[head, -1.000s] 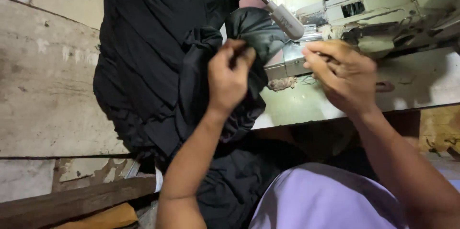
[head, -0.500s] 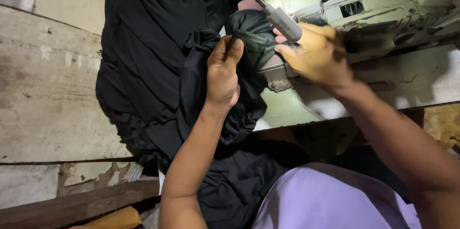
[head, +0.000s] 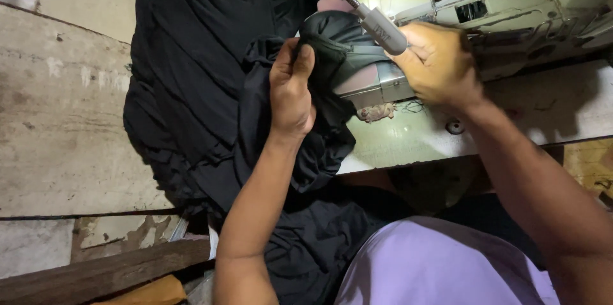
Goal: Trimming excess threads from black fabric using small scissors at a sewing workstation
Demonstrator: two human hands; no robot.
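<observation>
Black cloth [head: 191, 88] hangs off the table [head: 549, 107] to the left. The left hand [head: 290, 91] still pinches a fold of it. The right hand [head: 437, 62] has dropped from the lamp [head: 383, 27] onto the cloth at the machine [head: 511, 5], fingers curled, grip unclear; feeding looks ready.

Pale worn table [head: 549, 104] — sewing machine [head: 511, 5], black cloth [head: 204, 75] and thread scraps [head: 377, 112] on it.

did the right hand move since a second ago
Yes. The right hand has shifted left and up across the sewing machine, away from the table edge, and now sits against the grey lamp head beside the black fabric.
</observation>
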